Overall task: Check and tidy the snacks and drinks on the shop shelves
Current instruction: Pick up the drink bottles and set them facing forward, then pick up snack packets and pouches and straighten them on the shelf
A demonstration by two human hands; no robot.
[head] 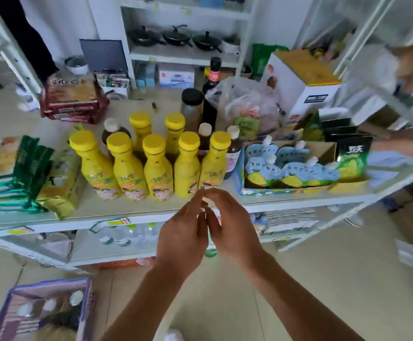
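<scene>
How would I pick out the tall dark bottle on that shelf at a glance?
Find the white shelf holding the yellow-capped bottles. Right behind them, between a black-lidded jar and a crumpled plastic bag, the dark bottle stands upright. It is taller than the other bottles and wears a red label on its neck.

Bare left hand (181, 239), bare right hand (235, 230); forearms (139, 303) uncovered down to frame edge; fingers (194, 204) long, slim.
</scene>
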